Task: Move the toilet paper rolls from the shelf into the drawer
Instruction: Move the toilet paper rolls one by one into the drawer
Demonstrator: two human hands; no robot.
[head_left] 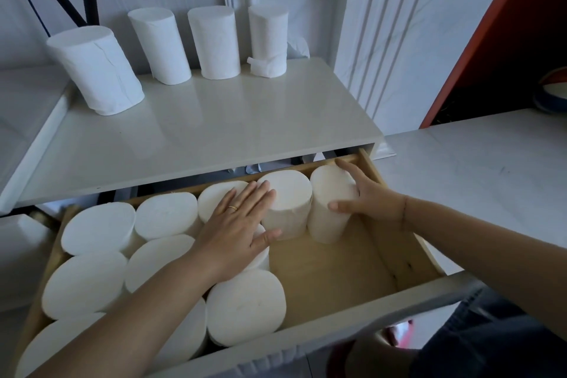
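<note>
drawer (pixel 408 258) holds packed rolls (pixel 89 282) | left hand (pixel 242 224) flat on them, fingers straight | right hand (pixel 368 198) grips end roll (pixel 328 209) | four shelf rolls (pixel 214 43) wait on shelf (pixel 214 120) | risk: a tight squeeze could tip end roll over

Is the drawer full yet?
Not full: the drawer shows bare wooden floor at its right front, beside the upright rolls.

Four rolls (pixel 214 40) on shelf (pixel 196 132), behind roll-packed drawer (pixel 337 273) left side.
</note>
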